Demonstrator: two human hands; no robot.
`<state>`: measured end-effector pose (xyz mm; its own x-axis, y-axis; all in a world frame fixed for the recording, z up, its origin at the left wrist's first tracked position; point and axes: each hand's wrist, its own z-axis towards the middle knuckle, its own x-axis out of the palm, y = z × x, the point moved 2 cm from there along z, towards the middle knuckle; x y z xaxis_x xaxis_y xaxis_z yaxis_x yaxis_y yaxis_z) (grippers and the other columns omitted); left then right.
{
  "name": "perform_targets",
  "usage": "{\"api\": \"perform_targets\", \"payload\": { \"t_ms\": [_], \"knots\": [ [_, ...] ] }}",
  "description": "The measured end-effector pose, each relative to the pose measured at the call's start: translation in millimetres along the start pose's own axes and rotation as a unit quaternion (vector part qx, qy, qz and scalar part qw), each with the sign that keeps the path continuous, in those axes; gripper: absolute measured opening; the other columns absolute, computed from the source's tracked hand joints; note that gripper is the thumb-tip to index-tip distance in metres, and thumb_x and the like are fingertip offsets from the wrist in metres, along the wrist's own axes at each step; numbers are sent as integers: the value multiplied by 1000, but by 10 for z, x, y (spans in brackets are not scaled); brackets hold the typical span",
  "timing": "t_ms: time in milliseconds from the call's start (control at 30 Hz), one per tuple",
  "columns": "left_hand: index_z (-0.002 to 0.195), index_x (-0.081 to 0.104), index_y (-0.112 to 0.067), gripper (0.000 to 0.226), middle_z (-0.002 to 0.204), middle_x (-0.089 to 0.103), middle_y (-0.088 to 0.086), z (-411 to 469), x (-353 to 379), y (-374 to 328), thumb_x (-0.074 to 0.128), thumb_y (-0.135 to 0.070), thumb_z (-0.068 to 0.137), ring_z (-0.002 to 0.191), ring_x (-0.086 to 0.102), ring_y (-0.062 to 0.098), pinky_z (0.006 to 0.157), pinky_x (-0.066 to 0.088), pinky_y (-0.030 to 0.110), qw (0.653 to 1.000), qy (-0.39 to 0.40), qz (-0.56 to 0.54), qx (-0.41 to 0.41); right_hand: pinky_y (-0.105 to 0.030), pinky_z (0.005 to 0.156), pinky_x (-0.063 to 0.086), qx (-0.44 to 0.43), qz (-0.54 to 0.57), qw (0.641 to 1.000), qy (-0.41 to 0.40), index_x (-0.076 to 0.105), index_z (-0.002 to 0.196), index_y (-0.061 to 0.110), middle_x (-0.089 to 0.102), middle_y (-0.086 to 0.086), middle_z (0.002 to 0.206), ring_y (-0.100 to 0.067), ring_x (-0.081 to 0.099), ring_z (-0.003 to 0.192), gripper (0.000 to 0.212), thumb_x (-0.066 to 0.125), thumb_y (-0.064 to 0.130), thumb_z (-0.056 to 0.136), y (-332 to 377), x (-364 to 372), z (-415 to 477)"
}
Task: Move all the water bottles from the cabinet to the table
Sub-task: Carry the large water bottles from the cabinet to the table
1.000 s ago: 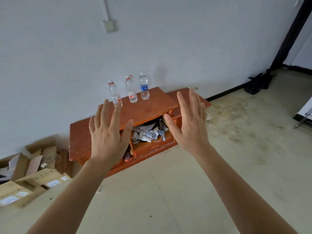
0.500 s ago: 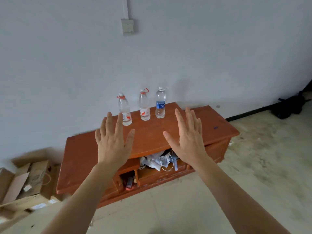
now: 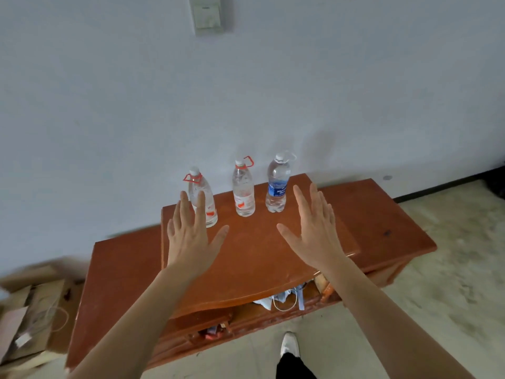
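Three clear water bottles stand upright in a row at the back of the low red-brown wooden cabinet (image 3: 246,258), near the wall. The left bottle (image 3: 209,203) and the middle bottle (image 3: 243,191) have red labels and red cap rings. The right bottle (image 3: 277,187) has a blue label. My left hand (image 3: 190,236) is held out with fingers spread; its fingertips overlap the left bottle in the picture, and I cannot tell if they touch it. My right hand (image 3: 314,228) hovers open just right of the blue-label bottle. Neither hand holds anything.
An open drawer (image 3: 287,299) at the cabinet's front holds cables and papers. Cardboard boxes (image 3: 30,310) lie on the floor at the left. A white shoe (image 3: 290,344) stands on the floor in front of the cabinet. A switch box (image 3: 207,15) hangs on the wall.
The cabinet and bottles have come much closer and lower in view. Both open hands now reach over the cabinet top near the bottles.
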<state>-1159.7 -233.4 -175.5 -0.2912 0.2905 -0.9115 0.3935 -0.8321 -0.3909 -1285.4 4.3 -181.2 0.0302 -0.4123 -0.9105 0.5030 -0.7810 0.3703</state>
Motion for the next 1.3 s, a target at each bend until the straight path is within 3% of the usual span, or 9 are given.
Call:
{"api": "perform_targets", "payload": {
  "t_ms": [400, 500, 567, 733, 867, 967, 1100, 1233, 1300],
  "knots": [
    [157, -19, -34, 110, 167, -20, 0, 1170, 590, 573, 45, -80, 80, 155, -2, 33, 120, 20, 60, 972, 59, -37, -223, -53, 120, 32, -127, 159, 948, 245, -18, 156, 44, -1, 2, 172, -27, 23, 154, 101, 63, 50, 96, 247, 1089, 2104],
    [155, -23, -36, 111, 166, -23, -1, 1201, 758, 755, 50, -78, 82, 155, -3, 34, 120, 18, 59, 966, 92, -32, -240, -53, 123, 26, -138, 175, 935, 274, -13, 159, 38, -4, 1, 171, -24, 13, 156, 101, 63, 54, 95, 511, 1359, 2363],
    [154, -25, -37, 114, 166, -24, -2, 1259, 852, 947, 51, -79, 81, 155, -4, 34, 120, 17, 58, 961, 116, -35, -248, -50, 123, 23, -142, 180, 935, 270, -11, 160, 36, -1, 0, 172, -22, 8, 157, 99, 61, 57, 95, 705, 1514, 2549],
    [153, -27, -37, 120, 166, -23, -2, 1449, 1143, 1521, 57, -78, 79, 155, -3, 32, 121, 19, 60, 953, 165, -58, -247, -45, 119, 29, -125, 249, 933, 227, 0, 162, 34, 16, -5, 169, -23, 23, 154, 92, 56, 63, 95, 1172, 1914, 2902],
    [152, -29, -40, 122, 166, -23, -4, 1518, 1424, 1888, 62, -76, 79, 156, -5, 28, 122, 17, 58, 952, 181, -72, -237, -44, 118, 31, -100, 276, 934, 203, 28, 158, 33, 30, -7, 164, -23, 32, 149, 70, 51, 62, 98, 1461, 2388, 3082],
    [152, -28, -41, 123, 166, -20, -8, 1553, 1688, 2119, 64, -76, 77, 155, -6, 22, 122, 18, 58, 951, 171, -94, -240, -38, 93, 56, -94, 298, 936, 160, 51, 135, 31, 66, 3, 126, -8, 65, 106, 40, 48, 54, 103, 1491, 2694, 3071],
    [151, -26, -44, 127, 166, -18, -13, 1623, 2032, 2232, 70, -73, 73, 155, -6, 20, 123, 18, 56, 952, 176, -110, -227, -13, 69, 54, -113, 317, 940, 54, 53, 126, 21, 63, 12, 108, -5, 67, 90, 31, 54, 44, 104, 1230, 2721, 2767],
    [152, -24, -45, 133, 166, -20, -11, 1995, 2314, 2092, 79, -66, 70, 155, -9, 23, 122, 9, 54, 964, 226, -68, -122, -14, 79, 54, -92, 397, 912, 42, 48, 134, 18, 62, 6, 128, -8, 66, 109, 32, 55, 28, 104, 697, 2614, 2360],
    [155, -17, -45, 132, 168, -15, -9, 2268, 2445, 1981, 81, -65, 68, 155, -11, 20, 123, 4, 56, 970, 240, -25, -25, -17, 77, 56, -45, 426, 902, 52, 45, 134, 18, 62, 18, 126, -9, 67, 109, 32, 56, 23, 104, 395, 2568, 2173]
  ]
}}
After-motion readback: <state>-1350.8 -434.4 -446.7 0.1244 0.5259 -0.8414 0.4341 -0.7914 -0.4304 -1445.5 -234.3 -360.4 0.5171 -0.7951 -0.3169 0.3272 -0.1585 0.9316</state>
